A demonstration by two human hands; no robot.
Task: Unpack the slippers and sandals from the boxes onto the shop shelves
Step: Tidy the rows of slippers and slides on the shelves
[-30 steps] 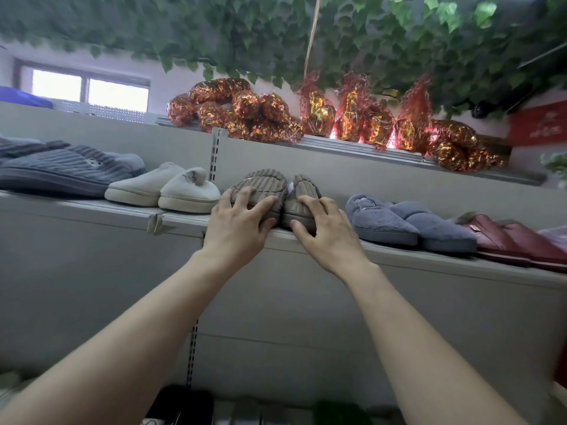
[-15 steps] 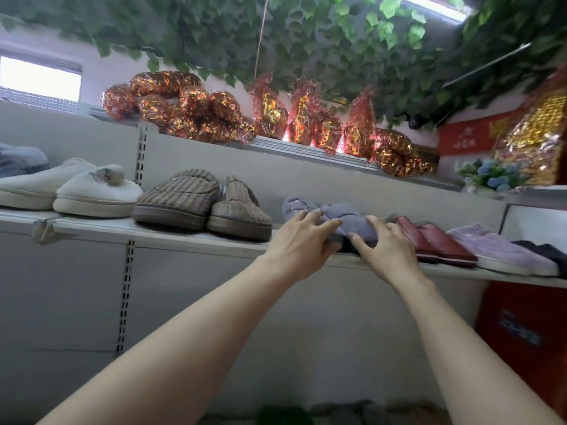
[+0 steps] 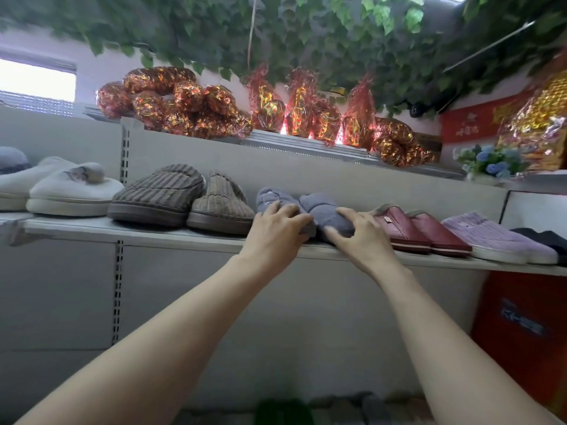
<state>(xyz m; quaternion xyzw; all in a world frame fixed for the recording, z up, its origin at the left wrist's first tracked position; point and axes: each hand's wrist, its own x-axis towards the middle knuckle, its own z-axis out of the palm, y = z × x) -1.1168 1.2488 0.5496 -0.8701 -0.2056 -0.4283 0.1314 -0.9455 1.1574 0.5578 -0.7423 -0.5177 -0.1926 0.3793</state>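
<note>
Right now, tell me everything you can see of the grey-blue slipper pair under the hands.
The grey-blue slippers are a closed-toe pair in soft, fleecy-looking fabric, lying side by side on the shelf between the brown ribbed pair and the dark red pair. The left one bears a small stitched motif. The left hand rests on the left slipper, the right hand on the right slipper; their soles are hidden.

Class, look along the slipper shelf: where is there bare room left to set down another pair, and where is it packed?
Packed: the pairs touch or nearly touch from the cream slippers through the brown corduroy pair, grey-blue pair, maroon pair and lilac slipper. Only the shelf front lip is bare, a narrow strip.
</note>
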